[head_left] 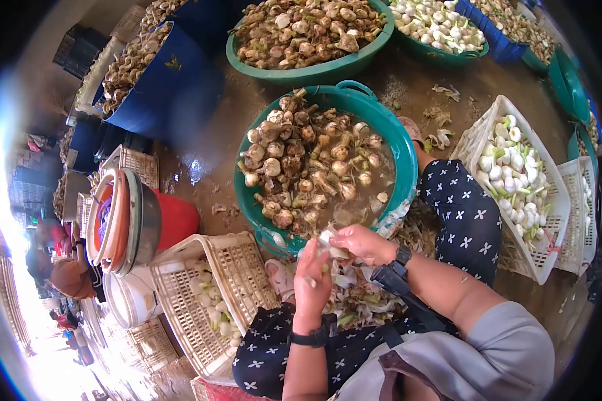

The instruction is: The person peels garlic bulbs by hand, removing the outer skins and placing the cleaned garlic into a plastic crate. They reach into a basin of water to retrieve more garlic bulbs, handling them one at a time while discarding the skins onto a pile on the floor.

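Between my two hands is a garlic bulb (327, 235), held over the near rim of a green tub (406, 150). My left hand (312, 277) is closed around its lower side, with a bit of stem showing at the fingers. My right hand (362, 244) pinches the bulb and its skin from the right. Dirty garlic bulbs (291, 154) are heaped in the tub, partly in muddy water. Loose peeled skins (361, 301) lie in a pile below my hands, between my legs.
White crates with cleaned garlic stand at left (237, 267) and right (552, 194). Another green tub (308, 70) of unwashed garlic is beyond. A blue barrel (157, 93), stacked basins (130, 220) and a person (77, 274) are at left. The floor (201, 157) is wet.
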The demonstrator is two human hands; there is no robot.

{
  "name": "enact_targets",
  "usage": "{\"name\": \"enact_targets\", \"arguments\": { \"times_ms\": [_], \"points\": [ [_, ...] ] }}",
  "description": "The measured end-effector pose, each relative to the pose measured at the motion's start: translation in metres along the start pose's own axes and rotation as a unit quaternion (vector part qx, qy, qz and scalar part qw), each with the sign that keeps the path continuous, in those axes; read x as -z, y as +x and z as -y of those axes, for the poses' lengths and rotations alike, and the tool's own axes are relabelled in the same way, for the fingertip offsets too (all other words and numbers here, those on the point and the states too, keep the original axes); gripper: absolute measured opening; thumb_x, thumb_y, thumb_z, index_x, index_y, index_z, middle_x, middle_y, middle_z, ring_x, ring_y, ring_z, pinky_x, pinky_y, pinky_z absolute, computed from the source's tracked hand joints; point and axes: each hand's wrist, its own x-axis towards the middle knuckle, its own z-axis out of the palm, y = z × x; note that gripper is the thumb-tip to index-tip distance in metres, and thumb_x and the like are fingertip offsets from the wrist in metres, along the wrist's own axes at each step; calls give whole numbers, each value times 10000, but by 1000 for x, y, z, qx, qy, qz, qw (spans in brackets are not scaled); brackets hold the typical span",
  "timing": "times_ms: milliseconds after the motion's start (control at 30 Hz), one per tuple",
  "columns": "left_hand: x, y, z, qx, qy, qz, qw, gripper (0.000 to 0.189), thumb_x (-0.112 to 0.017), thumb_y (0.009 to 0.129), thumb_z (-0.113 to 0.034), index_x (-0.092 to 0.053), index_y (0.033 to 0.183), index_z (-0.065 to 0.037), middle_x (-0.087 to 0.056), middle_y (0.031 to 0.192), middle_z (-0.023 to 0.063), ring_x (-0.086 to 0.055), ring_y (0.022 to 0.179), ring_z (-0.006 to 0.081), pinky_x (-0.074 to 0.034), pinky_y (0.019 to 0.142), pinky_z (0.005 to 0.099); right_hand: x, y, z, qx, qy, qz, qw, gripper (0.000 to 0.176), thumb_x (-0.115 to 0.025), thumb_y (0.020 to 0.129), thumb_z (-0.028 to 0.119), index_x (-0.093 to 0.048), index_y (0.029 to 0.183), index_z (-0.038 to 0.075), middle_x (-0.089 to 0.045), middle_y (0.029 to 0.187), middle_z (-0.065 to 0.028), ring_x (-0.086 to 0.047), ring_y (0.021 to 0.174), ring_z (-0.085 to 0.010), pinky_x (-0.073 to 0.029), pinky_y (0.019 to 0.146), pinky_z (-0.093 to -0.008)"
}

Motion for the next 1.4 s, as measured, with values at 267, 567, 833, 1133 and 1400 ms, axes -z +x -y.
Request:
{"name": "enact_targets", "arguments": {
  "times_ms": [267, 567, 833, 1133, 1400],
  "points": [
    [5, -7, 49, 403, -725, -199, 522, 296, -510, 894, -341, -585, 986, -69, -635, 968, 57, -617, 860, 169, -529, 706, 298, -21, -78, 12, 234, -206, 69, 948, 180, -468, 919, 156, -577, 988, 32, -608, 921, -57, -566, 873, -134, -439, 788, -266],
    [21, -25, 62, 403, -758, -241, 452, 368, -469, 853, -507, -566, 799, -156, -566, 664, -20, -492, 517, 121, -353, 406, 233, -13, -60, 12, 160, -599, 141, 772, 259, -549, 832, 339, -606, 902, 96, -611, 770, -147, -593, 716, -310, -477, 623, -392],
    [95, -25, 41, 255, -669, -553, 427, 479, -427, 881, -514, -432, 870, -35, -554, 802, 130, -577, 708, 224, -531, 589, 292, 48, 115, 18, 246, -554, -226, 763, 153, -513, 784, 167, -605, 877, 86, -612, 838, -157, -585, 781, -352, -461, 636, -453],
    [15, 9, 48, 463, -511, -333, 643, 370, -506, 875, -368, -455, 1134, -109, -496, 1015, 37, -483, 856, 174, -407, 735, 289, 24, 176, -4, 5, -298, -237, 925, 199, -535, 826, 161, -605, 1005, 111, -580, 1071, -96, -471, 1098, -266, -348, 951, -402],
    [1, 18, 18, 417, -567, -204, 681, 431, -459, 907, -343, -402, 1260, -103, -521, 1062, 52, -528, 905, 156, -433, 793, 302, -43, 44, 14, 434, -438, -74, 784, 154, -598, 811, 179, -614, 898, 53, -608, 949, -166, -592, 856, -340, -480, 753, -389]
  ]
}}
